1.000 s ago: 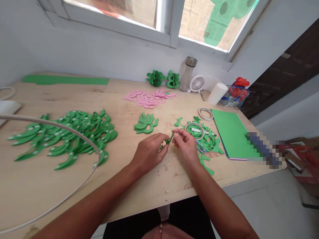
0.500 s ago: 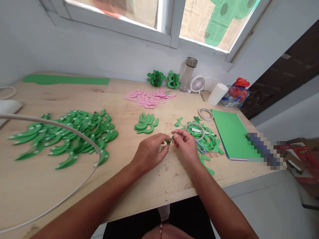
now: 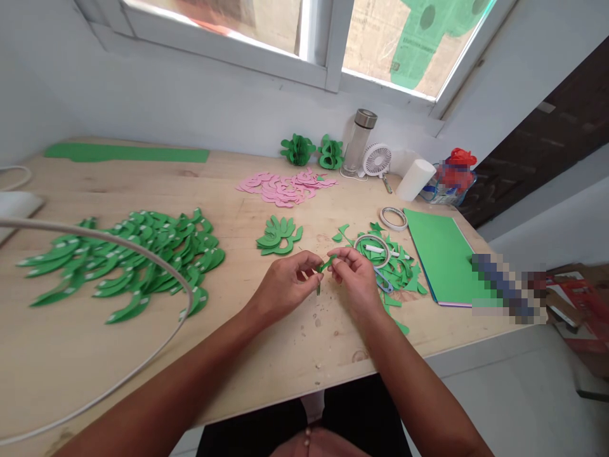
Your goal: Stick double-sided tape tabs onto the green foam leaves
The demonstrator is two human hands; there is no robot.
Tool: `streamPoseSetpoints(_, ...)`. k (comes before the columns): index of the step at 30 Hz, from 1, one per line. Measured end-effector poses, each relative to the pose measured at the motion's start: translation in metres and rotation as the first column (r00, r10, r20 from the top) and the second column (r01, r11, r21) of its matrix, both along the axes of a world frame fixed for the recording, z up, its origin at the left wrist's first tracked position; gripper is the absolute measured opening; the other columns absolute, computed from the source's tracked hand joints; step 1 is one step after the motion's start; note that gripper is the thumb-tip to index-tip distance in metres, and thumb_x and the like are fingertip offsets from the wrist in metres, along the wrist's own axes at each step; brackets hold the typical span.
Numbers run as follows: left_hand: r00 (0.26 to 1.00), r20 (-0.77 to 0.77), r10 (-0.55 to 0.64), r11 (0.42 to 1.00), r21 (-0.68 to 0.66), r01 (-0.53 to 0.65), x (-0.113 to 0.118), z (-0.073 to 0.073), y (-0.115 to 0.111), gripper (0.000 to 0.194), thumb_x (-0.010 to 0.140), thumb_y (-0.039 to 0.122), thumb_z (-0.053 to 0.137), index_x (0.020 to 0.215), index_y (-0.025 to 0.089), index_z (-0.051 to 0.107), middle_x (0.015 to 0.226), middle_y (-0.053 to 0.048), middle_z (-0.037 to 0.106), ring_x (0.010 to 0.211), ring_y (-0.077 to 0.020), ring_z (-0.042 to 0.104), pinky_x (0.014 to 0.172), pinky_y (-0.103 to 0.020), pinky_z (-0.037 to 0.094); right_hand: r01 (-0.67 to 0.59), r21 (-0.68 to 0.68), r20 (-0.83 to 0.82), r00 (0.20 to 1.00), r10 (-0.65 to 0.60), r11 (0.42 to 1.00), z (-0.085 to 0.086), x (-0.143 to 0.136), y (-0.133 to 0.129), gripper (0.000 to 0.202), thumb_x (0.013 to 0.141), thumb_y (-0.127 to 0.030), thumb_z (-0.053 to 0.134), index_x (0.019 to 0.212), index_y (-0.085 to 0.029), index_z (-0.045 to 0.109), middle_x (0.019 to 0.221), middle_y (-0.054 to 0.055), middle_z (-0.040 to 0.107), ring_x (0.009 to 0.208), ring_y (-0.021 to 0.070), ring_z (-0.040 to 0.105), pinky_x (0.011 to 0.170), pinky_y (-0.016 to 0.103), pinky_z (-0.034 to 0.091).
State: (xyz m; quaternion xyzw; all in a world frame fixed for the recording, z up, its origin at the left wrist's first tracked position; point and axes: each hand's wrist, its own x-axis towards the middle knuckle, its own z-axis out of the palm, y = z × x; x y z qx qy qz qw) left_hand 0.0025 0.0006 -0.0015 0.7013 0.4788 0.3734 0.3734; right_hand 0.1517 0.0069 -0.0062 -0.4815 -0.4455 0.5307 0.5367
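Observation:
A small curved green paper cutout (image 3: 326, 264) spans the gap between my two hands, just above the table. My left hand (image 3: 290, 282) pinches its left end between thumb and fingers, and a narrow part hangs below the fingertips. At its right end my right hand (image 3: 353, 276) also has it in a pinch. Beyond my left hand lies a small group of green leaf-shaped cutouts (image 3: 278, 236). Close to my right hand are green paper scraps (image 3: 404, 273), with a tape roll (image 3: 387, 246) and blue-handled scissors (image 3: 383, 281) among them.
A large pile of green cutouts with white tabs (image 3: 143, 254) covers the left, crossed by a white cable (image 3: 157, 257). Pink cutouts (image 3: 280, 188) lie behind. Green sheets (image 3: 442, 254), another tape roll (image 3: 394, 219), a glass bottle (image 3: 356, 143) and a small fan (image 3: 377, 160) stand rightward.
The green cutout has turned between my fingers, so more of it shows and one part now hangs down. My left fingers have shifted slightly upward; my right hand has barely moved.

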Motion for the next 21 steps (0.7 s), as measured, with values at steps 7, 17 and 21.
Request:
streamPoseSetpoints(7, 0.985, 0.165, -0.042, 0.989, -0.131, 0.064, -0.002, 0.002, 0.003, 0.019, 0.075, 0.027, 0.059, 0.091, 0.017, 0.063, 0.086, -0.003, 0.069, 0.08, -0.018, 0.063, 0.072, -0.028, 0.049, 0.015, 0.015, 0.073, 0.997, -0.016, 1.0, 0.0, 0.001, 0.0, 0.01, 0.069, -0.025, 0.061, 0.076, -0.018, 0.062, 0.059, -0.005, 0.058, 0.054, 0.0088, 0.051, 0.052, 0.021, 0.037)
streamPoseSetpoints(17, 0.924, 0.38, 0.049, 0.919, -0.379, 0.107, -0.005, 0.012, 0.004, 0.025, 0.072, 0.037, 0.063, 0.086, 0.016, 0.067, 0.08, -0.004, 0.068, 0.068, -0.0166, 0.063, 0.061, -0.027, 0.047, -0.029, 0.071, 0.158, 0.987, 0.018, 0.997, -0.004, 0.003, 0.002, 0.012, 0.072, -0.029, 0.06, 0.076, -0.018, 0.061, 0.062, -0.003, 0.059, 0.055, 0.0106, 0.051, 0.053, 0.023, 0.039)
streamPoseSetpoints(21, 0.937, 0.347, 0.032, 0.914, -0.39, 0.114, -0.005, 0.011, 0.004, 0.025, 0.069, 0.036, 0.067, 0.085, 0.016, 0.068, 0.071, -0.002, 0.065, 0.063, -0.0141, 0.059, 0.056, -0.024, 0.043, -0.048, 0.097, 0.173, 0.985, 0.03, 0.994, -0.004, 0.003, 0.002, 0.011, 0.073, -0.028, 0.06, 0.077, -0.018, 0.062, 0.064, -0.003, 0.061, 0.056, 0.0111, 0.052, 0.054, 0.023, 0.04)
